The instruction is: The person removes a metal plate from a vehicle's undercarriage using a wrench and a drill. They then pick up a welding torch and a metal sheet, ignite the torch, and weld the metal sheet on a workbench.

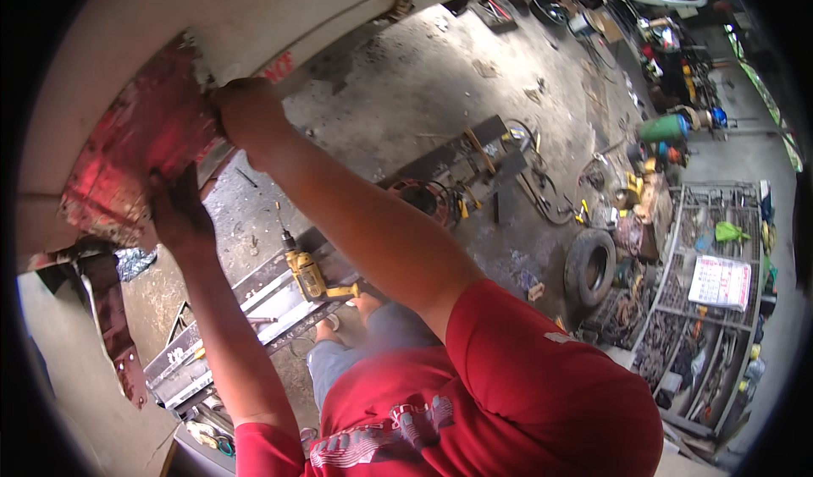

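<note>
A red sheet-metal panel (pixel 140 126), scuffed and bare in patches along its edges, lies against a pale vehicle body (pixel 110 45) at the upper left. My right hand (pixel 248 115) is closed at the panel's right edge, with its fingertips partly hidden. Lower down, my left hand (pixel 182 212) reaches up to the panel's lower part, its dark fingers apart and touching the surface. A yellow cordless drill (pixel 306 275) with a long bit rests on a metal bench (pixel 254 295) below my arms.
A plank-like beam (pixel 487 138) with a cable reel (pixel 423 198) runs across the middle. At right are a tyre (pixel 590 265), a wire rack (pixel 720 191) of metal parts, and a green cylinder (pixel 665 128). A toolbox (pixel 494 11) sits on the stained floor (pixel 381 96) at the back.
</note>
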The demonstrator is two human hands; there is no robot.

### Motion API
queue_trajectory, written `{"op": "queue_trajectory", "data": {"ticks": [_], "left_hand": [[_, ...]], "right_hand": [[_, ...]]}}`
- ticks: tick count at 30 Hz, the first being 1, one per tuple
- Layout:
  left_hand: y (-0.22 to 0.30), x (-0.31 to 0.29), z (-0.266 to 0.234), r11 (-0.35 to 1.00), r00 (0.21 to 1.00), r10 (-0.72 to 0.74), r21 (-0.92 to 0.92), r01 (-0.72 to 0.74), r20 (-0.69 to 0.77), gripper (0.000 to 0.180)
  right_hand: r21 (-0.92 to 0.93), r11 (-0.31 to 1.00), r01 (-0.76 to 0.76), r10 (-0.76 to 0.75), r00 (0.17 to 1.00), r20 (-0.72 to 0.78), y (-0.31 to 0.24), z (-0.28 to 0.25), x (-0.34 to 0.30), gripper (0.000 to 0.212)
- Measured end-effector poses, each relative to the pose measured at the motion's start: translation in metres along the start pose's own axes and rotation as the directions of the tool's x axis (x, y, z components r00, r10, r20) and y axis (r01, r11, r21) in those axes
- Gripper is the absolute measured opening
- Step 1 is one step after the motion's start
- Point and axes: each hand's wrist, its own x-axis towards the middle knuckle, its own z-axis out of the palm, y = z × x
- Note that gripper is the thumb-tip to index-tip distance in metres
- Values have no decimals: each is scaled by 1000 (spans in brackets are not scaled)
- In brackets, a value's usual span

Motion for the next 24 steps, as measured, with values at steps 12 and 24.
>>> {"op": "queue_trajectory", "data": {"ticks": [12,24], "left_hand": [[87,-245,-19,822,825,-564,-115,558,-21,52],[160,-422,-98,753,743,-658,-148,642,-122,65]], "right_hand": [[394,-94,-914,808,161,567,-68,-213,-267,17],[243,78,-967,780,211,590,-105,-243,-409,14]]}}
